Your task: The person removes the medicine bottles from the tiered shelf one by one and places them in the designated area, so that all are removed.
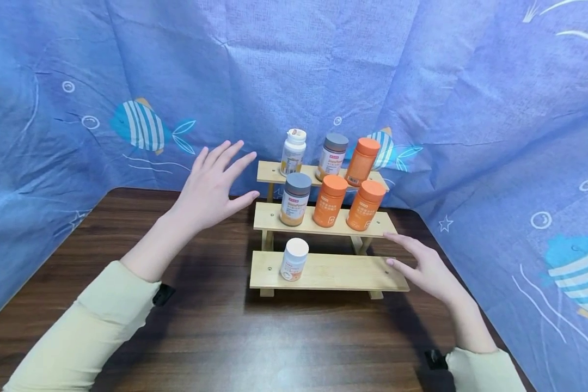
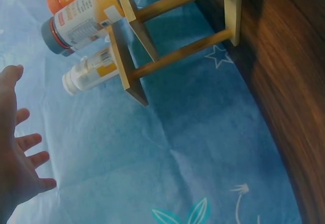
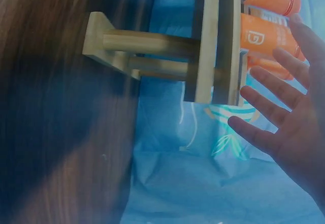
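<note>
A three-tier wooden rack (image 1: 353,272) holds several supplement bottles. On its top tier stand a slim white bottle (image 1: 293,152), a grey-lidded bottle (image 1: 331,158) and an orange bottle (image 1: 362,163). The middle tier bears another grey-lidded bottle (image 1: 295,200) and two orange bottles (image 1: 330,201). One white-capped bottle (image 1: 294,260) sits at the left of the bottom tier. My left hand (image 1: 208,188), fingers spread, hovers left of the rack and touches nothing. Beside the rack's right end my right hand (image 1: 423,267) has its fingers extended, holding nothing; in the right wrist view its fingers are spread.
The rack stands on a dark wooden table (image 1: 201,337). A blue cloth (image 1: 284,65) printed with fish hangs behind and along both sides. Black bands (image 1: 164,294) show at both wrists, by the pale sleeves.
</note>
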A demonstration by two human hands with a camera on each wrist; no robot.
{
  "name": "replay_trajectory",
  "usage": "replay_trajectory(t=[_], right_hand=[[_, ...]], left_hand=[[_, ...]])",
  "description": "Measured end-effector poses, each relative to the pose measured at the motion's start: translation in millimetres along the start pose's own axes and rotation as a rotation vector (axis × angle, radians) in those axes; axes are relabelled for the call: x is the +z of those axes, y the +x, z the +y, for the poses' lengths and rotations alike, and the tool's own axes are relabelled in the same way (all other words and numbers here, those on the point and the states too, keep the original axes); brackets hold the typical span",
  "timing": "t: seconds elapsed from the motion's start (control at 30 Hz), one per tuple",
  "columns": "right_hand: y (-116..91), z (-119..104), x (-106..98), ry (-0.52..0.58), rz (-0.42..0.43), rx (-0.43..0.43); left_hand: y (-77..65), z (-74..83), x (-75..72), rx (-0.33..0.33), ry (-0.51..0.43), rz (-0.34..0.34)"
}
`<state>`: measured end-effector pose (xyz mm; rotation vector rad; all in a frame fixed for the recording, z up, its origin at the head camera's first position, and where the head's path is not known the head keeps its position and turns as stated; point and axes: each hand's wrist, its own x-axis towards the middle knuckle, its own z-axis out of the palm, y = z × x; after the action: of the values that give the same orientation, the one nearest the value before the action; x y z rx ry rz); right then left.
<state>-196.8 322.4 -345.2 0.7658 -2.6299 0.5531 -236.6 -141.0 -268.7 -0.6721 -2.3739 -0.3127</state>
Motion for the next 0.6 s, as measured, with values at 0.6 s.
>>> replay_trajectory(t=[0.6], right_hand=[[-9,30,20,0.219,-0.042,0.158]], left_hand=[[58.9,14.2,24.4,-0.082,-0.198,-0.062]])
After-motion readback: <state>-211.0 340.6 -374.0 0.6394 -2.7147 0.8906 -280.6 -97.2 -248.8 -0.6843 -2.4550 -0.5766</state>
